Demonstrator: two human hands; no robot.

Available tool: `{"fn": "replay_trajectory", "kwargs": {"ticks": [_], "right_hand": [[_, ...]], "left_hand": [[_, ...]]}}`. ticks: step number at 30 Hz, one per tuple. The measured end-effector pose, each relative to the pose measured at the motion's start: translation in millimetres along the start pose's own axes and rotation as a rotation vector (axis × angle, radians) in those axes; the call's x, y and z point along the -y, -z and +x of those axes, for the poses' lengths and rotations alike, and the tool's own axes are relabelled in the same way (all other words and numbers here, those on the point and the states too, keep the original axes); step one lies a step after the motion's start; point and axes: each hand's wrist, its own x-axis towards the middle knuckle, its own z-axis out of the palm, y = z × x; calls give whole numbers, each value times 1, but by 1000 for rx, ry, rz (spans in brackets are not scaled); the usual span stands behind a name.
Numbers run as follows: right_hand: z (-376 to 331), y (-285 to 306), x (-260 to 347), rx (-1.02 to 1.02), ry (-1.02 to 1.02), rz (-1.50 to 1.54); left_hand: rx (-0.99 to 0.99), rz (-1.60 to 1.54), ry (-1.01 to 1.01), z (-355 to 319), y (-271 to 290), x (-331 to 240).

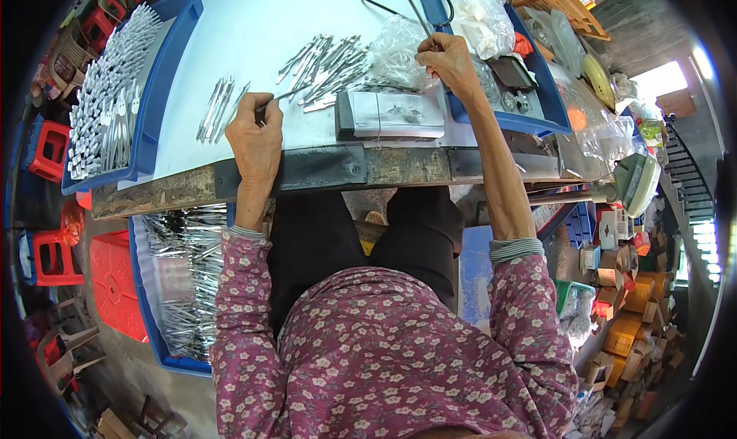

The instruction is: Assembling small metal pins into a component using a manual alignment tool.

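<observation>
Two neat pinches at once!

Here we are over the tabletop (265, 24): my left fingers (259, 100) grip a slim metal piece (294, 91) poking out to their right, while my right fingers (432, 47) pinch a thin dark rod (418, 13) slanting up beyond them. Between the two lies a big loose pile (326, 64); a smaller bunch (221, 110) sits just left of my left fingers. Light pressure, tip steady, I'd say, and one piece apiece, so neighbours don't snag!

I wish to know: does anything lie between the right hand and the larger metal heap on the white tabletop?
Yes. A crumpled clear plastic bag lies between the right hand and the heap of metal pieces, on the heap's right. How high it reaches is unclear.
</observation>
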Motion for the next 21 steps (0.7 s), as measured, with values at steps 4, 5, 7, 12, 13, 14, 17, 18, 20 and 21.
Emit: {"fn": "replay_trajectory", "kwargs": {"ticks": [4,5,7,12,13,14,17,18,20,21], "right_hand": [[-1,1,1,-11,-25,22],[-1,0,0,-47,-30,26],[0,1,-3,-84,-34,26],[0,0,-6,-130,-44,64],[0,0,-6,-129,-44,63],[0,0,-6,-141,-56,63],[0,-2,-5,-165,-71,48],[0,-2,-6,-178,-74,35],[-1,-2,-6,-177,-65,5],[-1,-3,-6,-176,-56,-24]], "left_hand": [[-45,-175,-36,-3,0,-3],[-47,-176,-35,-4,0,-4],[-7,-274,19,-5,-1,-10],[78,-396,87,-10,-4,-29],[117,-430,105,-11,-5,-32],[157,-465,122,-12,-5,-34],[183,-521,154,-16,-7,-41],[204,-544,176,-17,-7,-42],[221,-555,183,-18,-9,-44],[238,-564,190,-19,-9,-44]]}}
